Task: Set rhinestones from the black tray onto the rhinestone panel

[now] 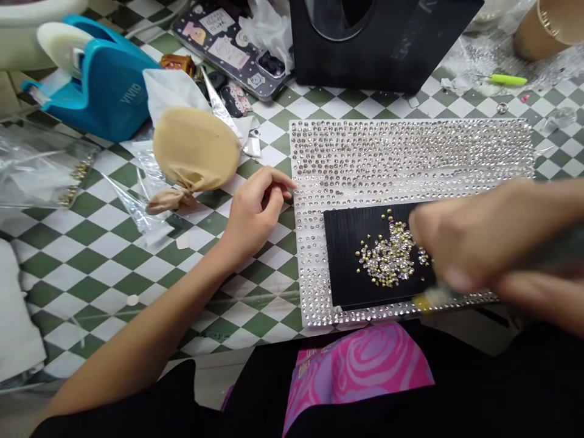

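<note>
My left hand [255, 210] rests on the checked tabletop with its fingers loosely bent. Its index fingertip touches the left edge of a white sheet [298, 228] covered in rows of small clear rhinestones. A black tray [342, 286] lies on that sheet, with a heap of loose gold-backed rhinestones [387, 258] in it. My right hand [469, 234] is over the tray's right side, smeared by motion, so its grip is unclear. Below it shows a blurred yellow and whitish thing [431, 299]. More blurred fingers [538, 298] appear at the right edge; whose they are, I cannot tell.
A blue tape dispenser [112, 91], a tied tan pouch [196, 146] and a patterned phone case [228, 45] lie at the back left. Behind the sheet stands a black box [383, 61]. A bright green-handled tool [507, 79] and a brown cup [542, 36] are at back right.
</note>
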{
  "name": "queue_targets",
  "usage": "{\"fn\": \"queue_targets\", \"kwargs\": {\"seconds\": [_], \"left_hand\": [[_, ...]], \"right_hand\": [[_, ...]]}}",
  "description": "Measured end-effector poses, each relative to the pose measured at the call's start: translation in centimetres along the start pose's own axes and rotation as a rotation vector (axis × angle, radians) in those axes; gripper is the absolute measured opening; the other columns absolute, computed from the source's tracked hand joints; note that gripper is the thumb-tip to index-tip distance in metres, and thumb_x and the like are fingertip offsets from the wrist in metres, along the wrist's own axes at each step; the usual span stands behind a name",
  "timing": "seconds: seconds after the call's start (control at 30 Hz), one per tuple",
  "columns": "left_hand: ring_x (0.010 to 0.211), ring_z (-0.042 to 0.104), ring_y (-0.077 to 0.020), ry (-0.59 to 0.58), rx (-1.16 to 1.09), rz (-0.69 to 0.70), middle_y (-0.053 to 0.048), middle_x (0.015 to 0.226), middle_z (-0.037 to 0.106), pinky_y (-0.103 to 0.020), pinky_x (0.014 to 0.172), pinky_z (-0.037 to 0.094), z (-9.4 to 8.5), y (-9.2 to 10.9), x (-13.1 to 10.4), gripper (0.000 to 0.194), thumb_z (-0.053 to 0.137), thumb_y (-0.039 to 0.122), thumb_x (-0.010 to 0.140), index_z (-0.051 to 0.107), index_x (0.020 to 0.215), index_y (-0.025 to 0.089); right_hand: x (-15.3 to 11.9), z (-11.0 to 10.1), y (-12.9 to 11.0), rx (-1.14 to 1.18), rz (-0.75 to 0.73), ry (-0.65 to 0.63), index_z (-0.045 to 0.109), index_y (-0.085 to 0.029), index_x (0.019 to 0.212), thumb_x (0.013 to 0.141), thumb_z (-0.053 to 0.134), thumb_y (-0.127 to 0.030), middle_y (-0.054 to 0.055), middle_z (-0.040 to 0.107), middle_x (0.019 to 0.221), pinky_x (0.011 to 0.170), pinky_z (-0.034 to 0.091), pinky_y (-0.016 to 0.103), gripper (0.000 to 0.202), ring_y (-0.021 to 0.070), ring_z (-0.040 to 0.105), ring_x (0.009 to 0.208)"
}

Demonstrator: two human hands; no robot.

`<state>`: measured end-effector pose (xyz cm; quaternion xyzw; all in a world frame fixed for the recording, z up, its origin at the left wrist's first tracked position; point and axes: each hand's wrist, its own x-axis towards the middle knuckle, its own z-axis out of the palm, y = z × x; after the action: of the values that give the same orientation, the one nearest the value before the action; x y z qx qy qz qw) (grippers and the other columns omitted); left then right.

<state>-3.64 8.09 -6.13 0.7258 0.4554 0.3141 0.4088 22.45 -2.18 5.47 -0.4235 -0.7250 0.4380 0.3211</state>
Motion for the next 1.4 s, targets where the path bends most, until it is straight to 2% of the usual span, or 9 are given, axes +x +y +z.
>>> {"fn": "queue_targets", "kwargs": {"seconds": [0.03,0.1,0.17,0.27,0.37,0.5,0.93,1.23,1.4], "left_hand": [[0.074,0.062,-0.01,0.001,-0.001,0.004,0.0,0.078,0.061,-0.022,0.066,0.05,0.0,0.0,0.0,0.018,0.045,0.01,0.086,0.061,0.086,0.02],[0.074,0.062,-0.01,-0.001,0.003,0.008,0.001,0.078,0.061,-0.022,0.066,0.05,0.0,0.0,0.0,0.018,0.046,0.01,0.086,0.06,0.086,0.02],[0.074,0.062,-0.0102,-0.006,0.004,0.002,0.001,0.078,0.061,-0.022,0.066,0.05,0.0,0.0,0.1,0.017,0.046,0.011,0.086,0.06,0.086,0.02],[0.074,0.061,-0.0104,-0.008,-0.003,-0.011,0.0,0.079,0.061,-0.023,0.066,0.051,0.0,0.2,0.1,0.017,0.045,0.012,0.087,0.06,0.085,0.02],[0.074,0.06,-0.0106,-0.013,-0.01,-0.024,0.0,0.08,0.061,-0.023,0.067,0.052,0.0,0.3,0.1,0.016,0.045,0.013,0.087,0.059,0.084,0.021],[0.074,0.06,-0.0112,-0.013,-0.008,-0.025,-0.001,0.079,0.06,-0.024,0.067,0.052,0.0,0.4,0.1,0.015,0.046,0.014,0.087,0.059,0.084,0.021],[0.074,0.06,-0.0107,-0.006,0.002,-0.022,-0.001,0.081,0.062,-0.023,0.066,0.052,0.0,0.3,0.0,0.018,0.044,0.013,0.086,0.06,0.084,0.021],[0.075,0.061,-0.0114,-0.013,0.004,-0.03,-0.001,0.082,0.062,-0.024,0.068,0.053,0.0,0.4,0.0,0.016,0.046,0.015,0.087,0.059,0.084,0.021],[0.074,0.06,-0.0112,-0.011,-0.006,-0.019,0.0,0.08,0.06,-0.024,0.067,0.051,0.0,0.3,0.0,0.016,0.046,0.013,0.087,0.06,0.084,0.021]], "right_hand": [[1.9,-0.3,0.8,0.062,-0.025,0.007,0.069,-0.026,0.091,0.086,0.061,-0.022,0.002,0.068,0.078,0.05,0.052,0.031,0.01,0.015,0.063,0.064],[3.5,-0.5,2.2,0.04,-0.019,0.135,0.069,-0.026,0.092,0.084,0.063,-0.016,0.001,0.068,0.083,0.058,0.054,0.031,0.014,0.0151,0.065,0.071],[2.8,-0.3,3.5,-0.036,-0.011,0.207,0.068,-0.026,0.094,0.083,0.065,-0.016,0.0,0.067,0.084,0.061,0.054,0.029,0.015,0.0146,0.065,0.074],[0.5,0.4,5.0,-0.151,-0.003,0.176,0.066,-0.025,0.098,0.082,0.065,-0.014,0.001,0.068,0.087,0.061,0.052,0.027,0.019,0.0131,0.064,0.074],[-0.6,0.9,5.9,-0.246,-0.06,0.131,0.064,-0.021,0.089,0.08,0.062,-0.01,0.0,0.066,0.075,0.055,0.046,0.026,0.014,0.0106,0.059,0.063],[-0.4,1.5,6.2,-0.33,-0.163,0.118,0.057,-0.021,0.076,0.075,0.059,-0.01,-0.002,0.056,0.06,0.048,0.039,0.027,0.011,0.0095,0.049,0.053],[-0.3,1.7,6.4,-0.382,-0.212,0.116,0.057,-0.02,0.076,0.075,0.058,-0.007,-0.002,0.056,0.061,0.049,0.04,0.024,0.012,0.0086,0.048,0.056],[-0.6,1.7,6.9,-0.348,-0.173,0.107,0.057,-0.022,0.077,0.075,0.059,-0.008,-0.002,0.056,0.061,0.049,0.039,0.028,0.014,0.0103,0.049,0.054],[-0.3,1.1,6.9,-0.235,-0.122,0.227,0.062,-0.023,0.081,0.075,0.063,-0.008,-0.001,0.06,0.065,0.048,0.04,0.029,0.016,0.0117,0.054,0.055]]}}
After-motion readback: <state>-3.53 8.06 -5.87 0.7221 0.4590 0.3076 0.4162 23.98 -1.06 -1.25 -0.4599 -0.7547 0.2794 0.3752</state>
